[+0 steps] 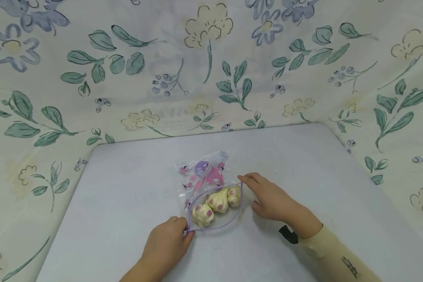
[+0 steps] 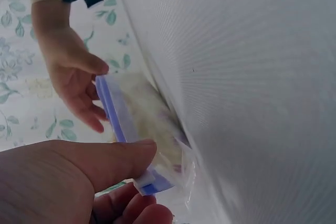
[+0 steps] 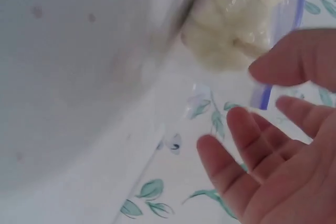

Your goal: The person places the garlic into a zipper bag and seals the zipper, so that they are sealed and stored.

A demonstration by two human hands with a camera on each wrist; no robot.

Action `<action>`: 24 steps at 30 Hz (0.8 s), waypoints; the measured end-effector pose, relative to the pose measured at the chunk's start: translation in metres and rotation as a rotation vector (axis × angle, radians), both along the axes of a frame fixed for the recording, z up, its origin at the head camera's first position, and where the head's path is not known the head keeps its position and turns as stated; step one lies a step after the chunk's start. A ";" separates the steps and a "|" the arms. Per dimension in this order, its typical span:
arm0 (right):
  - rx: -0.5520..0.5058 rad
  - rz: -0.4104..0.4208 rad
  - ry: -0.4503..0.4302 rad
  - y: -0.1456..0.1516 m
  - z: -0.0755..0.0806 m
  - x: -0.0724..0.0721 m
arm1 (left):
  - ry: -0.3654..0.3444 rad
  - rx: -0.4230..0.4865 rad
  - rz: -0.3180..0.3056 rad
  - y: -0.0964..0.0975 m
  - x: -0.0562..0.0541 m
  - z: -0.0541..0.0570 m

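A clear zip bag (image 1: 192,188) with pink and purple prints lies on the table, its purple-edged mouth spread wide towards me. Inside that mouth sit three garlic bulbs (image 1: 217,200), cream with pinkish patches, in a slanting row. My left hand (image 1: 167,239) pinches the near left corner of the mouth between thumb and fingers; the left wrist view shows the purple strip (image 2: 157,184) in that pinch. At the opposite corner is my right hand (image 1: 273,197), one fingertip at the bag's edge. Its other fingers (image 3: 220,163) are spread apart, clear of the bag.
The white table (image 1: 127,184) has a back edge against a flower-patterned cloth (image 1: 183,78), which also rises at both sides. A dark strap end (image 1: 288,235) hangs at the right wrist, beside a cream sleeve (image 1: 335,254).
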State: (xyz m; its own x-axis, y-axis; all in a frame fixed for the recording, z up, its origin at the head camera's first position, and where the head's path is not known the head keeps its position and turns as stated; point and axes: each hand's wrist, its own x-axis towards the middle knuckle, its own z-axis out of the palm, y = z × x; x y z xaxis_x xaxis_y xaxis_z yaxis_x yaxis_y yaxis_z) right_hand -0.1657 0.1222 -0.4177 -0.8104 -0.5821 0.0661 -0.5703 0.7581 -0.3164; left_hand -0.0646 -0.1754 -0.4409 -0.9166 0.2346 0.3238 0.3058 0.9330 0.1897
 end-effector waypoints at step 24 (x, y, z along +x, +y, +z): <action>-0.137 0.190 0.619 0.031 -0.033 -0.010 | 0.213 -0.114 -0.098 -0.018 -0.011 -0.001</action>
State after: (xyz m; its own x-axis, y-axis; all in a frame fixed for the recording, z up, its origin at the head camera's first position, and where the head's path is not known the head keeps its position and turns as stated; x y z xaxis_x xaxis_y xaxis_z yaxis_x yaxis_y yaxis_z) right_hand -0.1760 0.1531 -0.4505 -0.4830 -0.6641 0.5706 -0.7975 0.6027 0.0264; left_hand -0.0751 -0.1932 -0.4422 -0.8018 0.3648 0.4733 0.4175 0.9086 0.0070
